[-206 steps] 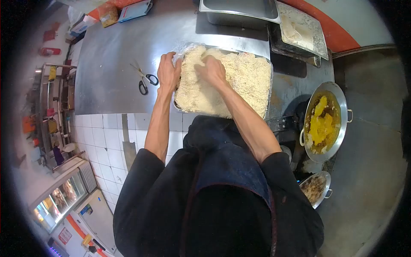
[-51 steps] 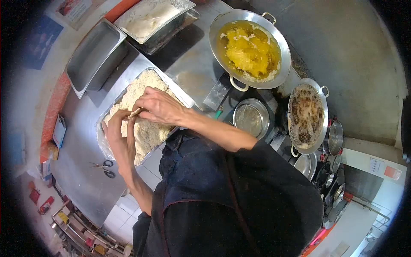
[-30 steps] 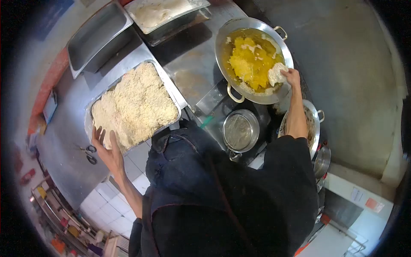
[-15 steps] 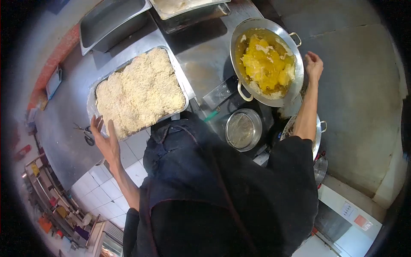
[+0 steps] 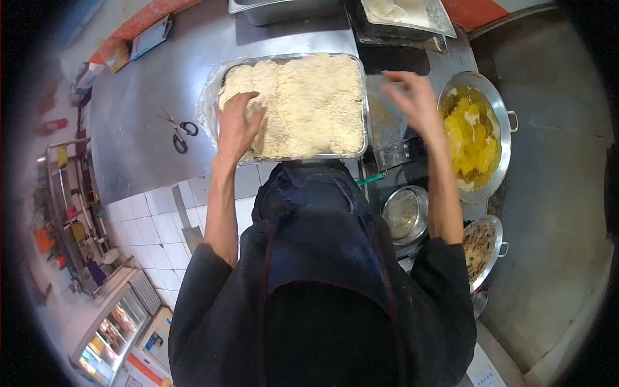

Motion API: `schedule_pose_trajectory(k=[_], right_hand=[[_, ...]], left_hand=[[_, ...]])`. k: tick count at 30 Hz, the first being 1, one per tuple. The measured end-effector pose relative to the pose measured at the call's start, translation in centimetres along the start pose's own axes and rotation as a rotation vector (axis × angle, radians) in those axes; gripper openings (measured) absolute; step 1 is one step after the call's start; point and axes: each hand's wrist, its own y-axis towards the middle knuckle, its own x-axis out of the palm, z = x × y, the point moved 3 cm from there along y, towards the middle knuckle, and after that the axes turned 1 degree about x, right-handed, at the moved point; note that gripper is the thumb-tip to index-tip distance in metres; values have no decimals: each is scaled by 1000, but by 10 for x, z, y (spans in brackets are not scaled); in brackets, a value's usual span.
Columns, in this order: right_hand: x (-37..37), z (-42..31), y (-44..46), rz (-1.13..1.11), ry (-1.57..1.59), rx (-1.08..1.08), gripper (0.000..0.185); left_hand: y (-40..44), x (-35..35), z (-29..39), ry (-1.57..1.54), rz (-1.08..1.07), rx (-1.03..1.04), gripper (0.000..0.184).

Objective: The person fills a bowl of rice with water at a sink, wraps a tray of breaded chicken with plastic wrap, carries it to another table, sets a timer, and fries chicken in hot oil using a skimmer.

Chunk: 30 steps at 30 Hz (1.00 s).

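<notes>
A metal tray (image 5: 365, 116) heaped with pale, crumb-coated food (image 5: 309, 109) lies in front of me on the steel counter. Over the left part of this food is my left hand (image 5: 240, 129), fingers curved and thumb apart, with nothing seen in it. Whether its fingertips touch the coating, I cannot tell. My right hand (image 5: 418, 103), a little blurred, hovers just right of the tray with fingers apart and holds nothing. To its right stands a wide two-handled pan (image 5: 502, 155) of yellow bubbling oil (image 5: 474, 132) with pieces frying in it.
Scissors (image 5: 179, 134) lie on the counter (image 5: 138, 148) left of the tray. Metal containers (image 5: 290, 11) stand along the back, one holding white powder (image 5: 412, 11). Nearer me on the right are a round sieve (image 5: 405, 216) and a second pan (image 5: 480, 251) with dark brown contents.
My view has turned right. My right hand has left the oil pan's far side and come beside the tray. My left hand has moved from the tray's corner onto the coated food.
</notes>
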Motion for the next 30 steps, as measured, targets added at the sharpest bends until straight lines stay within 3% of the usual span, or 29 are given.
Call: schedule_pose_trajectory(k=[2, 9, 11, 13, 15, 18, 22, 24, 28, 30], right_hand=[[48, -12, 17, -132, -72, 27, 44], [124, -42, 110, -133, -99, -91, 55], [135, -45, 122, -397, -228, 12, 57], [140, -49, 128, -325, -283, -101, 57], [144, -46, 133, -459, -396, 44, 65], [144, -44, 133, -422, -325, 30, 69], [134, -47, 133, -486, -251, 86, 64], [137, -37, 130, -458, -179, 222, 63], [141, -25, 138, -550, -118, 264, 59], [130, -45, 129, -390, -115, 9, 55]], left_hand=[[9, 12, -1, -60, -6, 115, 40], [36, 22, 15, 2, -94, 189, 48], [37, 24, 12, -11, -71, 215, 49], [32, 21, 6, -51, -37, 206, 49], [32, 18, -8, -58, -14, 187, 49], [31, 14, -30, -37, 2, 155, 49], [61, 14, -45, -14, -6, 138, 49], [76, 21, -48, 13, 7, 143, 50], [98, 45, -46, 93, -125, 3, 65], [103, 50, -41, 129, -141, -16, 69]])
